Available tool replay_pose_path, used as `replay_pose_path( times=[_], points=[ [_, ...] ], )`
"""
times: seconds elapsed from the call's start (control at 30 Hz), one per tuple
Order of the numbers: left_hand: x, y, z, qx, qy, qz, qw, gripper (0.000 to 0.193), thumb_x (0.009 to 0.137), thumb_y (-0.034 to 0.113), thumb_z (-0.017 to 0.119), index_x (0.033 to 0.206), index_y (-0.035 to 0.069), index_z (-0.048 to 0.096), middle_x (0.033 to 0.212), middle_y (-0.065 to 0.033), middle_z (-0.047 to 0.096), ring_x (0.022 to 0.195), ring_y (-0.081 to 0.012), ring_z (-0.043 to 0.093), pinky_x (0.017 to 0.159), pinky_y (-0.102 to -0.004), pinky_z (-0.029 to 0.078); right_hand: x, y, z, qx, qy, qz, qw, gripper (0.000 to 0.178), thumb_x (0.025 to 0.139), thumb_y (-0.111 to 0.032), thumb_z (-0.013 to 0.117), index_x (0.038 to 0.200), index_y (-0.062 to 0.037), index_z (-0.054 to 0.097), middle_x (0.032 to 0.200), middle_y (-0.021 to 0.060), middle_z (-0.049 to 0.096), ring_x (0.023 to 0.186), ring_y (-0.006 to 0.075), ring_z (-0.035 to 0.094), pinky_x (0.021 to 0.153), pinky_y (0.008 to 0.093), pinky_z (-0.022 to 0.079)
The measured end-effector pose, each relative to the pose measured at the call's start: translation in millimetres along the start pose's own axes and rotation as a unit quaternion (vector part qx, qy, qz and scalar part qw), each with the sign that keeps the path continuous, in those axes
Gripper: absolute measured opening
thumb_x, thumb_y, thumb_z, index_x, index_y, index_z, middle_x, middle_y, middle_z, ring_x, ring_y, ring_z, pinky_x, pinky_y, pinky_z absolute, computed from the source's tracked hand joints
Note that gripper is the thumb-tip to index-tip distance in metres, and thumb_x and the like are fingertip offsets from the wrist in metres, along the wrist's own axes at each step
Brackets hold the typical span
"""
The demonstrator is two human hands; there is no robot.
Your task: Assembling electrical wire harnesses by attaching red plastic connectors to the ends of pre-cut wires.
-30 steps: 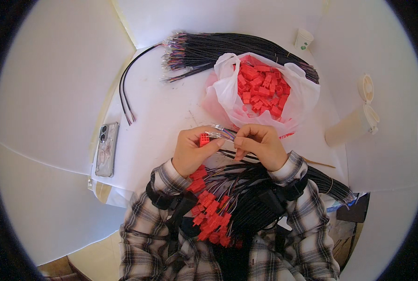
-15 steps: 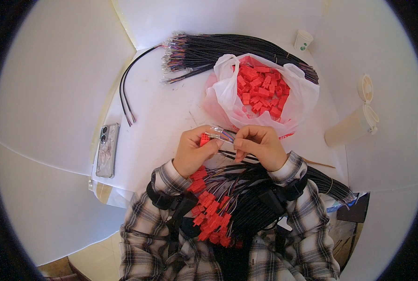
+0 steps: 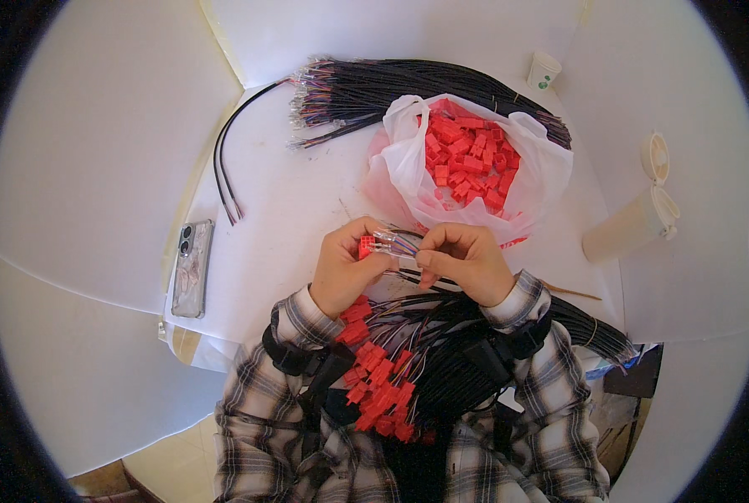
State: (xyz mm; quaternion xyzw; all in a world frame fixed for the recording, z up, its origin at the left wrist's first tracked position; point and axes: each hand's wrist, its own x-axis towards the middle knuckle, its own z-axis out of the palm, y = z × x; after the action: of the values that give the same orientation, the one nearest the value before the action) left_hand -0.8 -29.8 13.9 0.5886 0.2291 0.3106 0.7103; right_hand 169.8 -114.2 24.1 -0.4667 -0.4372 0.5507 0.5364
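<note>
My left hand is closed on a small red connector housing, whose holed face turns toward my right hand. Between thumb and fingers, my right hand pinches the thin coloured wires of a black cable. Metal terminals at the wire ends sit close to the housing; whether any are inside it I cannot make out. Below my hands lies a bundle of black cables, many ending in red connectors.
Behind my hands stands a white plastic bag with loose red housings. A thick bundle of black cables lies at the back. At left is a phone; at right, a beige bottle with its lid raised. A paper cup stands far right.
The wire terminals have shifted slightly and are now more closely lined up with the housing's face. Both hands stay in nearly the same place.
</note>
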Motion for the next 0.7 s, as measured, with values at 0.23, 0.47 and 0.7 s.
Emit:
replay_pose_path(
  times=[0.23, 0.47, 0.7],
  points=[
    [0.2, -2.9, -1.5, -0.012, -0.012, 0.000, 1.000, 0.014, 0.076, -0.002, 0.057, 0.090, -0.001, 0.059, 0.060, 0.0008, 0.055, 0.045, -0.0021, 0.041, 0.041, -0.0172, 0.028, 0.9, 2.4, -0.5, -0.018, 0.006, -0.017, 1.000, 0.010, 0.080, -0.008, 0.060, 0.082, 0.0009, 0.057, 0.067, 0.0031, 0.059, 0.058, 0.0085, 0.057, 0.055, 0.0206, 0.046],
    [0.2, -3.1, -1.2, -0.012, -0.020, 0.006, 1.000, 0.014, 0.079, 0.001, 0.056, 0.091, -0.001, 0.061, 0.072, -0.0049, 0.062, 0.046, -0.0028, 0.042, 0.041, -0.0175, 0.031, 0.9, 2.2, -0.8, -0.019, 0.008, -0.017, 1.000, 0.010, 0.081, -0.007, 0.059, 0.083, 0.0015, 0.057, 0.069, 0.0035, 0.059, 0.059, 0.0082, 0.057, 0.056, 0.0211, 0.047],
    [-0.7, 1.4, 0.6, 0.001, -0.021, 0.011, 1.000, 0.013, 0.081, 0.003, 0.056, 0.093, 0.001, 0.062, 0.074, -0.0037, 0.062, 0.048, -0.0030, 0.043, 0.043, -0.0174, 0.033, 2.0, 3.8, -0.2, -0.009, 0.016, -0.032, 0.999, 0.009, 0.081, -0.007, 0.058, 0.084, 0.0015, 0.057, 0.071, 0.0041, 0.060, 0.059, 0.0088, 0.057, 0.057, 0.0214, 0.048]
  ],
)
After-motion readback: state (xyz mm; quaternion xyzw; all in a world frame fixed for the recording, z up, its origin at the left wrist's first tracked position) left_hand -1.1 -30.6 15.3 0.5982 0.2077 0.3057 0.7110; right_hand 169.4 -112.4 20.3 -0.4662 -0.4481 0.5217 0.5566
